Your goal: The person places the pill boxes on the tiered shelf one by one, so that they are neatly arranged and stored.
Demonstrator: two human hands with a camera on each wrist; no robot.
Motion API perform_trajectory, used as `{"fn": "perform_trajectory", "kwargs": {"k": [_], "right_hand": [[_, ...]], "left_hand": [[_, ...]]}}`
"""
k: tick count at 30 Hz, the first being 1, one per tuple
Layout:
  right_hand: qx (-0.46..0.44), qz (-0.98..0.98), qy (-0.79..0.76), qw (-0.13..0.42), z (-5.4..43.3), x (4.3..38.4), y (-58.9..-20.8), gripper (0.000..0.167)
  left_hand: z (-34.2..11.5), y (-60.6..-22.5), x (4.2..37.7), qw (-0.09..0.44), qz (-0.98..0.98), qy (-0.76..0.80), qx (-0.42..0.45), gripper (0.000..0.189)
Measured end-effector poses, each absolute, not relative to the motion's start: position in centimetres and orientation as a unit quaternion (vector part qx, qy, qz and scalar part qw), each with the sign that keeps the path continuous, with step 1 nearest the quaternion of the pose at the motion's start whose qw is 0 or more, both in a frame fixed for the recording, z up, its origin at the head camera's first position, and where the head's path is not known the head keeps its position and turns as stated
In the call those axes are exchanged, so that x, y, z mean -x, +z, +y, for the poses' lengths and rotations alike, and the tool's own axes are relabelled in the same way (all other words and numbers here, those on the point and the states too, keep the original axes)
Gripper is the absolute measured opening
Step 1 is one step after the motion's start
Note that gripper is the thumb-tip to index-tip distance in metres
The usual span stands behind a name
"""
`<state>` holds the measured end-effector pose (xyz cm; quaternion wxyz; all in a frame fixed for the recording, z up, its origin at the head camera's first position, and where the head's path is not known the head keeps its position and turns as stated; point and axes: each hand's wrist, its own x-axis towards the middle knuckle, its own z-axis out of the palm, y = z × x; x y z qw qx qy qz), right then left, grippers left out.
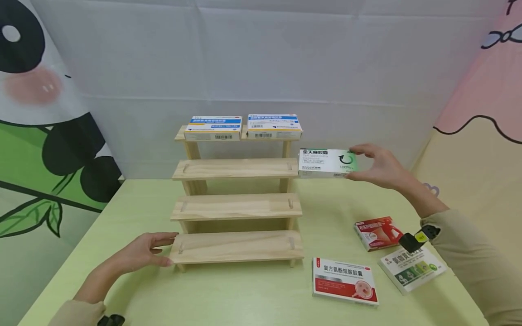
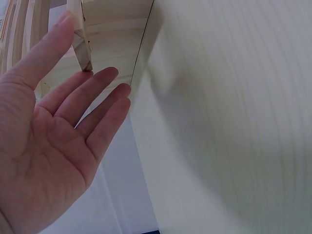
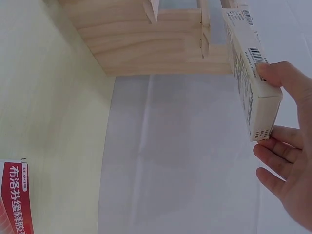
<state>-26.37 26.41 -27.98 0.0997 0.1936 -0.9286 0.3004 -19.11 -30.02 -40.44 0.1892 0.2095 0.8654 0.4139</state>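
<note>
Beside the rack, the right hand pinches a green-white box, the left hand the bottom shelf.

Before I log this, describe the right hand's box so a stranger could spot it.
Find the stepped wooden rack. Beside the right end of its second-highest shelf, the right hand pinches a white-and-green box; no other shows its black curved arrow.
</note>
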Motion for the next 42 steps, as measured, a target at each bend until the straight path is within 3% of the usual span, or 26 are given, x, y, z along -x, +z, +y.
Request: {"fn": "perform_trajectory", "kwargs": {"k": [42], "right_hand": [[-0.270, -0.899, 0.330, 0.104, 16.1, 25.6, -28.0, 0.069]], "left_hand": [[-30.1, -40.5, 18.9, 0.195, 0.847, 0.446, -0.216, 0.072]]}}
